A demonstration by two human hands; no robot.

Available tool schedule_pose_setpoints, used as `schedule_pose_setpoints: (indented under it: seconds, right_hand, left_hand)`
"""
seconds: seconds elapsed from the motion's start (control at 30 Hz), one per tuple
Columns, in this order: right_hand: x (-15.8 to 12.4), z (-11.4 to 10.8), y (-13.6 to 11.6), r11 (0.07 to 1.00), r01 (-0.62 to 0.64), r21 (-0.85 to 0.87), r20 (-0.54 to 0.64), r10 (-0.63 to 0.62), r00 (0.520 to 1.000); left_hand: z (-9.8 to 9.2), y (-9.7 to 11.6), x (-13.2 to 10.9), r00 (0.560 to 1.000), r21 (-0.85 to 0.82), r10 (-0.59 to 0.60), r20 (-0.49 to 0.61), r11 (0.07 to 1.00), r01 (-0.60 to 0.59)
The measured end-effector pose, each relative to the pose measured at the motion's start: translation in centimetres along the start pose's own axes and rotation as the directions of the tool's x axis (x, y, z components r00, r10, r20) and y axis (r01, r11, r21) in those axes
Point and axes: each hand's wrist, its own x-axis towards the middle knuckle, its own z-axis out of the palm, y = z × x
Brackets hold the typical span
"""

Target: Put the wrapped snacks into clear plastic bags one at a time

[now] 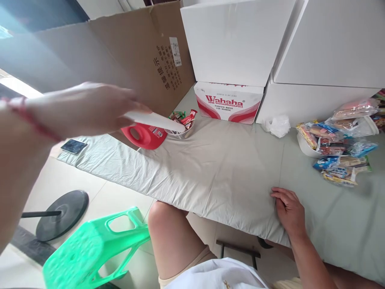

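Note:
My left hand (90, 106) is raised at the left, blurred by motion, and holds a long white object (153, 119) whose tip reaches a white bowl (182, 133) of red and green snack packets. My right hand (287, 208) lies on the grey-green cloth (216, 168) near the table's front edge, fingers curled down onto the fabric, with nothing in it. A red cord circles my left wrist.
A red plastic piece (144, 136) and a phone (73, 146) lie at the left of the cloth. Snack bags (339, 148) pile at the right. Behind stand a Wahaha carton (228, 102), white boxes and brown cardboard. A green stool (90, 245) lies by my knee.

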Motion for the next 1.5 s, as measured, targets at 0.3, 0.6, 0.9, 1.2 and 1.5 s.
schedule_pose_setpoints:
  seconds: [0.3, 0.6, 0.9, 1.2, 1.5]
  right_hand:
    - [0.0, 0.0, 0.1, 0.999, -0.008, 0.044, 0.006, 0.008, 1.000]
    - [0.0, -0.1, -0.1, 0.999, -0.005, 0.037, 0.005, 0.005, 1.000]
    - [0.1, -0.2, -0.3, 0.999, -0.024, 0.037, 0.015, 0.024, 1.000]
    - [0.3, -0.4, -1.0, 0.994, -0.068, 0.090, 0.025, 0.066, 0.997]
    - [0.5, -0.7, -1.5, 0.980, -0.122, 0.155, 0.043, 0.116, 0.992]
  left_hand:
    - [11.6, 8.4, -21.1, 0.778, -0.498, -0.605, -0.169, 0.734, 0.462]
    - [25.6, 9.5, -25.2, 0.382, -0.552, -0.921, -0.073, 0.357, 0.754]
    - [27.4, 7.3, -14.6, 0.505, -0.430, -0.808, -0.305, 0.590, 0.684]
    - [28.0, 7.0, 4.1, 0.718, -0.641, -0.694, -0.046, 0.572, 0.512]
    - [28.4, 11.7, 4.8, 0.786, -0.729, -0.613, -0.088, 0.577, 0.368]
